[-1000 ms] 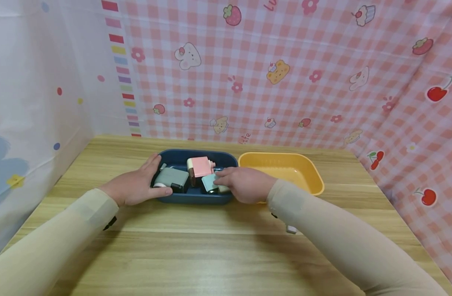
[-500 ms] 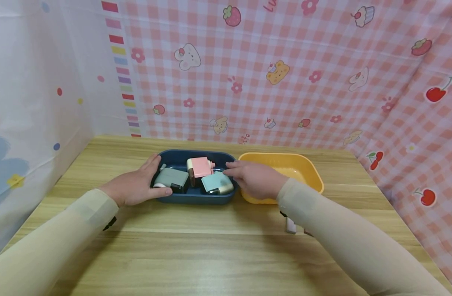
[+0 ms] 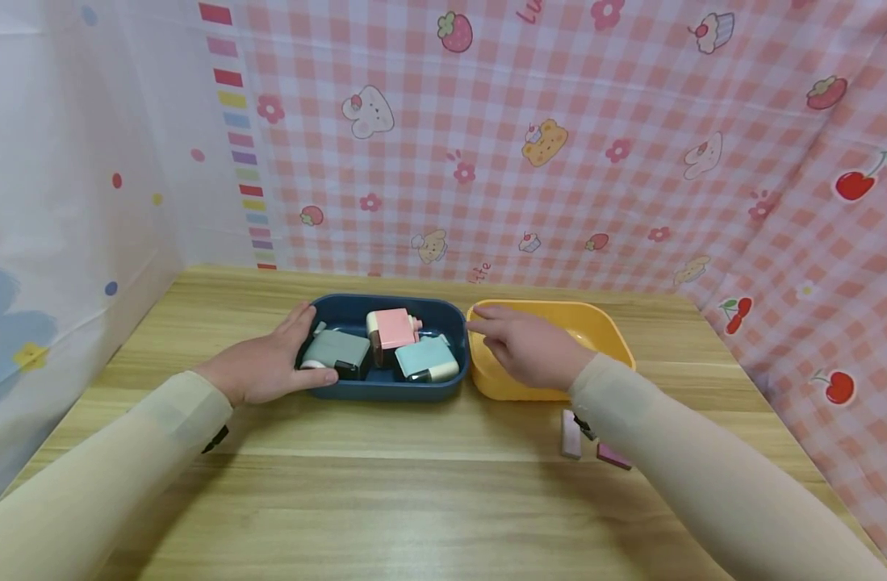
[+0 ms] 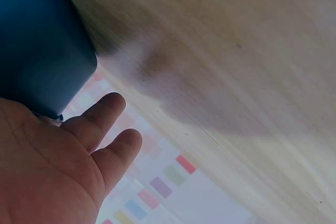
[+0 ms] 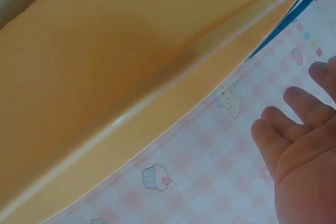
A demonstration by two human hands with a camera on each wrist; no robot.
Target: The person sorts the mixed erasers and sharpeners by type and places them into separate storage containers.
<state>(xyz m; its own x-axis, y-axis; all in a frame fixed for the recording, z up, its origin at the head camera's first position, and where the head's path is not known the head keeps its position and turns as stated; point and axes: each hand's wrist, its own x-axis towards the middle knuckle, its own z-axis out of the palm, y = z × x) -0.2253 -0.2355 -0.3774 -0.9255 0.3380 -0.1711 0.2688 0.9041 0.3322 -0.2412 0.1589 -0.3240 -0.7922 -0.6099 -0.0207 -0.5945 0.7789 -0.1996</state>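
Note:
The left hand (image 3: 261, 367) touches the left end of a dark blue plastic basin (image 3: 385, 393), its thumb along the front rim and its fingers straight at the outer side. Inside lie three small boxy plastic items: a grey-green one (image 3: 337, 349) beside the left thumb, a pink one (image 3: 395, 328) with a cream and brown side in the middle, and a light blue one (image 3: 423, 355) with a cream edge at right. Over a yellow plastic basin (image 3: 612, 329) hovers the right hand (image 3: 537, 349), holding nothing, its fingers loose and pointing left. The right wrist view shows these fingers (image 5: 270, 140) past the yellow rim.
The two basins stand side by side on a wooden table (image 3: 385, 500). In front of the yellow one lie a pale pink bar (image 3: 571, 434) and a darker pink bar (image 3: 613, 456), partly behind the right sleeve. A checked cloth (image 3: 428, 145) hangs behind the table.
The right hand has let go of the light blue item in the blue basin and moved right, over the yellow basin. Both pink bars have come into view. The left hand stays put.

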